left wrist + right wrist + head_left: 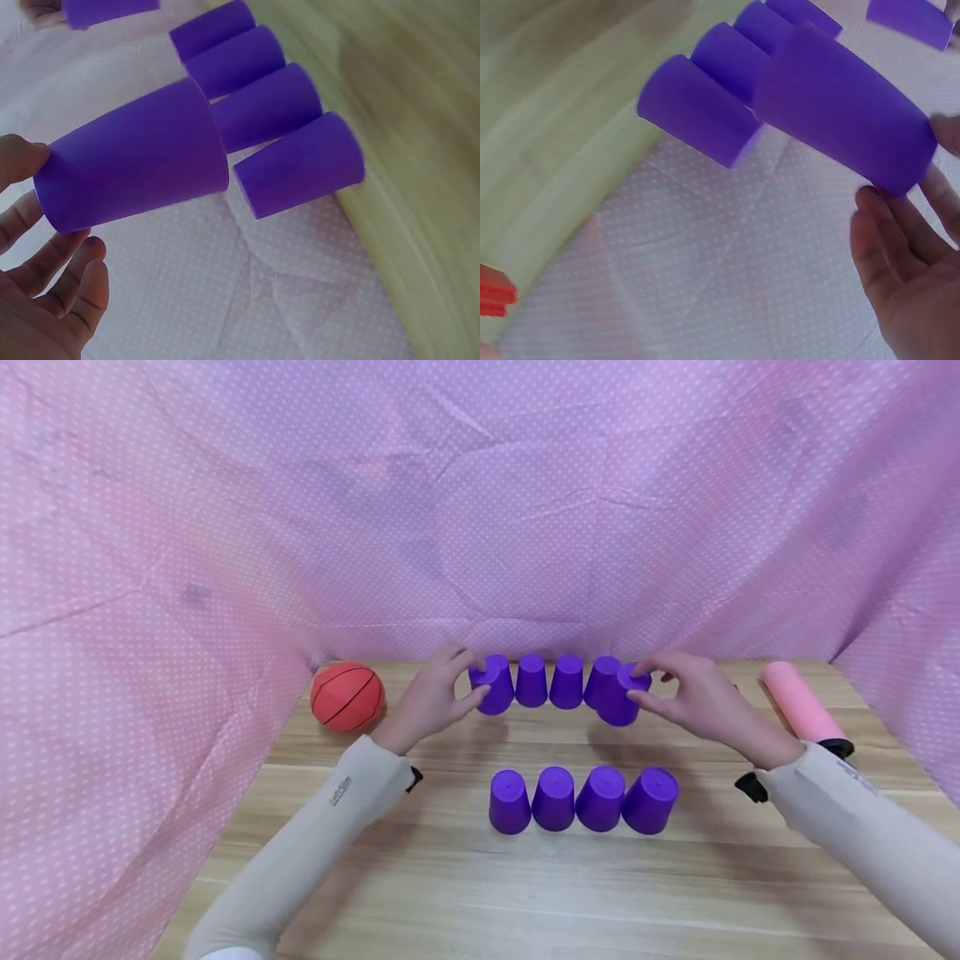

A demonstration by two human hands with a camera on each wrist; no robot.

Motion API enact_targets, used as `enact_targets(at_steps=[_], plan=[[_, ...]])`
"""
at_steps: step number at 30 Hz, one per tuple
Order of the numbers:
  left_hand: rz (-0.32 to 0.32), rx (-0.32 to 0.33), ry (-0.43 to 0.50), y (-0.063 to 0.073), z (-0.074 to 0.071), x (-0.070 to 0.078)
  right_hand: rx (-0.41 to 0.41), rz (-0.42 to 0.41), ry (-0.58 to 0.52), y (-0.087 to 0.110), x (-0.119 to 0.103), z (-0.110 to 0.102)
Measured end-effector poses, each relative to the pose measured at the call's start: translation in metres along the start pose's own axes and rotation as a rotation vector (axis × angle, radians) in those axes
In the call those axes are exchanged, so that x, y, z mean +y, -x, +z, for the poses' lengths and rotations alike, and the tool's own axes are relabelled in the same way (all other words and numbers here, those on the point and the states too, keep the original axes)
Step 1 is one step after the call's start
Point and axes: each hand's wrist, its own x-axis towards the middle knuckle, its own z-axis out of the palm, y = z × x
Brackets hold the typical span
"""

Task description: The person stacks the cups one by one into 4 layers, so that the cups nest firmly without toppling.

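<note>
I am finding the left hand [431,695] gripping the left-hand cup [131,161], purple, with thumb and fingers closing round its narrow end. I am recording the right hand [701,697] pinching the right-hand cup [844,105], also purple, in a like manner. Both cups are hanging mouth down, clear of the table [450,893].

In the head view I am seeing the left-hand cup overlapping the leftmost cup of the back row [567,682], and the right-hand cup overlapping the rightmost one. I am counting four purple cups in that back row, all standing inverted near the table's far edge. Nearer the person, I am noting a front row [554,802] of four more, standing inverted side by side.

Left of the left hand, a red ball [347,697] with black lines is resting on the table. Right of the right hand, a pink cylinder [802,700] with a black end is lying. Behind the table, a pink dotted cloth [525,543] is hanging in creases. Light sleeves [303,839] are covering both forearms.
</note>
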Motion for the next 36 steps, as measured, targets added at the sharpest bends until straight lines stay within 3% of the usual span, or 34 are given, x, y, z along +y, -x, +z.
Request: enact_targets(at_steps=[6,15,20,29,36], plan=[[-0.044,0.013,-0.006,-0.035,0.011,-0.008,0.041,0.046,-0.021,-0.035,0.005,0.000],[-0.197,-0.026,-0.011,-0.071,0.028,-0.026,-0.091,0.218,-0.019,-0.072,0.026,0.016],[-0.230,-0.067,-0.026,-0.079,0.033,-0.034,-0.114,0.274,-0.012,-0.083,0.032,0.023],[-0.281,-0.142,0.006,-0.080,0.035,-0.038,-0.105,0.269,-0.050,-0.088,0.039,0.029],[-0.253,-0.166,0.006,-0.084,0.036,-0.041,-0.094,0.254,-0.042,-0.088,0.043,0.031]])
